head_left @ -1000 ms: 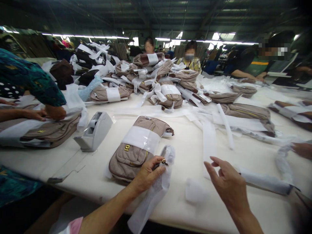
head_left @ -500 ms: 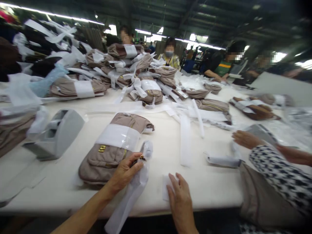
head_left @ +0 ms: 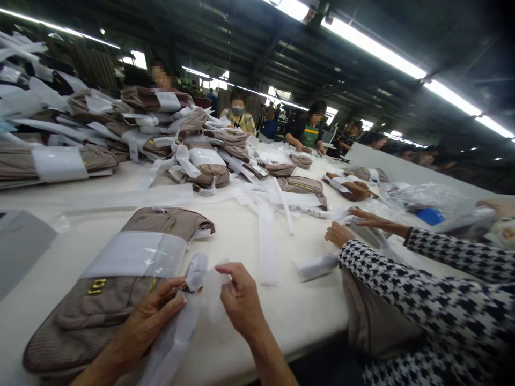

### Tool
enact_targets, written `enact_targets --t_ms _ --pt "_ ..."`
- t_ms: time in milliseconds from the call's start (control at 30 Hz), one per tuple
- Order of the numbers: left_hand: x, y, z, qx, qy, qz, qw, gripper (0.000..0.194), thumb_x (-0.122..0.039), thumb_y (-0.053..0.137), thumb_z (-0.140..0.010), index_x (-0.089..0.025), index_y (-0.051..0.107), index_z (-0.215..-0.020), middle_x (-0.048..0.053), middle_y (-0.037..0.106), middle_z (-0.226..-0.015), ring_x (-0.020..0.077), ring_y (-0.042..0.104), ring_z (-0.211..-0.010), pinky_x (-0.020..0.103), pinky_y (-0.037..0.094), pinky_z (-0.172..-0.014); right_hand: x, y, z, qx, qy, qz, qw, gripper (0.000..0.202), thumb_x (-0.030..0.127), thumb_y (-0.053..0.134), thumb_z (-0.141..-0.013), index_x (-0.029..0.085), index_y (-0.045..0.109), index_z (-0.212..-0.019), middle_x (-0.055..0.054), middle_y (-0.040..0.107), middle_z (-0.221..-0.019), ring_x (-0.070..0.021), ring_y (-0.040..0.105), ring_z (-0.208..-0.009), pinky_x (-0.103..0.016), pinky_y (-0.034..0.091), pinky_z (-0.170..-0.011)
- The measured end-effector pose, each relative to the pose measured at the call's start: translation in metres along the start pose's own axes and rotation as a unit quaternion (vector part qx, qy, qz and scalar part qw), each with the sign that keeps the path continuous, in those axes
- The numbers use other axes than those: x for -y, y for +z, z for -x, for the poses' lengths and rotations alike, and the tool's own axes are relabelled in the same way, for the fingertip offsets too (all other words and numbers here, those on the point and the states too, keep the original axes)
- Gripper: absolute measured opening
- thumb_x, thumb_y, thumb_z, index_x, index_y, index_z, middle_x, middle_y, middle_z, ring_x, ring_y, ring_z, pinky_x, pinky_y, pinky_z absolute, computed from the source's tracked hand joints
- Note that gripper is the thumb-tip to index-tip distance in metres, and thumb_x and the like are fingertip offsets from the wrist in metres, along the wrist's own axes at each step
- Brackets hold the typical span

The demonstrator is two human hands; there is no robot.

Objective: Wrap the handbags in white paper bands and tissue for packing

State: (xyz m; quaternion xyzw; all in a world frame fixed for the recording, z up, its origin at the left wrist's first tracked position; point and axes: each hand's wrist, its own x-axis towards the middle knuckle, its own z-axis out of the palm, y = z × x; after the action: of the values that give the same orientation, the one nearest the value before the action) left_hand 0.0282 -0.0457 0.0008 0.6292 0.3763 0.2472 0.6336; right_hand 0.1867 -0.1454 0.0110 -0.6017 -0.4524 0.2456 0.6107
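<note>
A taupe ribbed bag [head_left: 132, 316] with a gold emblem lies on the table, a white band [head_left: 132, 254] around its middle. Beside it, my left hand [head_left: 151, 316] is closed, thumb and fingers pinching the metal clip end of a strap [head_left: 177, 332] wrapped in white material. The wrapped strap trails down toward the table's front edge. My right hand [head_left: 243, 300] is just right of the clip, its fingers bent and closed on a small translucent white sheet [head_left: 215, 295], which is blurred.
White strips [head_left: 266, 241] lie mid-table, before a heap of banded bags [head_left: 209, 166]. A grey tape dispenser [head_left: 24, 252] stands at left. At right, a co-worker's houndstooth sleeves [head_left: 406, 289] reach over the table beside another taupe bag [head_left: 374, 316].
My right hand has lifted the small white sheet from the table and brought it beside the clip. My left hand keeps its pinch. The view has swung right.
</note>
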Motion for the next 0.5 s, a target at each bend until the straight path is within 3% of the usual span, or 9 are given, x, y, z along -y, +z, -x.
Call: enact_targets --t_ms 133,300,367,433,500 --pt "0.005 -0.005 -0.001 0.047 -0.038 0.041 0.997 0.047 -0.05 0.066 -0.067 -0.022 0.057 -0.103 0.001 0.063 -0.083 0.0167 0.056 -0.07 0.024 0.047 -0.061 -0.004 0.011 -0.013 0.069 0.05 -0.085 0.993 0.047 0.006 0.04 -0.055 0.021 0.057 -0.096 -0.001 0.062 -0.089 -0.0169 0.058 -0.088 -0.027 0.046 -0.072" --pt "0.011 -0.009 -0.003 0.073 -0.077 0.112 0.988 0.044 -0.045 0.067 -0.068 -0.022 0.053 -0.103 0.0 0.061 -0.082 0.0133 0.054 -0.063 0.021 0.045 -0.055 -0.011 0.006 -0.014 0.127 0.117 -0.163 0.971 0.049 0.008 0.046 -0.054 0.022 0.054 -0.1 -0.002 0.062 -0.094 -0.0147 0.06 -0.074 -0.018 0.04 -0.05" --pt "0.011 -0.009 -0.001 0.054 -0.074 0.137 0.986 0.043 -0.044 0.068 -0.068 -0.021 0.053 -0.102 -0.001 0.059 -0.08 0.0106 0.052 -0.059 0.019 0.042 -0.053 -0.013 0.008 -0.011 0.105 0.136 -0.189 0.967 0.054 0.01 0.052 -0.059 0.025 0.05 -0.111 -0.003 0.057 -0.111 -0.0143 0.06 -0.079 -0.02 0.044 -0.055" --pt "0.012 -0.008 0.001 0.036 -0.047 0.167 0.984 0.043 -0.042 0.069 -0.067 -0.019 0.054 -0.099 -0.001 0.058 -0.078 0.0089 0.05 -0.059 0.018 0.04 -0.053 -0.015 0.015 -0.004 0.043 0.181 -0.223 0.957 0.06 0.018 0.06 -0.065 0.027 0.043 -0.122 -0.006 0.05 -0.124 -0.0166 0.058 -0.092 -0.026 0.047 -0.069" --pt "0.015 -0.005 0.002 0.045 -0.018 0.203 0.978 0.043 -0.042 0.07 -0.066 -0.019 0.055 -0.099 -0.001 0.058 -0.078 0.0081 0.049 -0.059 0.017 0.04 -0.054 -0.019 0.024 0.006 0.032 0.251 -0.265 0.93 0.055 0.029 0.064 -0.069 0.022 0.047 -0.121 -0.009 0.054 -0.12 -0.0195 0.058 -0.095 -0.031 0.046 -0.076"
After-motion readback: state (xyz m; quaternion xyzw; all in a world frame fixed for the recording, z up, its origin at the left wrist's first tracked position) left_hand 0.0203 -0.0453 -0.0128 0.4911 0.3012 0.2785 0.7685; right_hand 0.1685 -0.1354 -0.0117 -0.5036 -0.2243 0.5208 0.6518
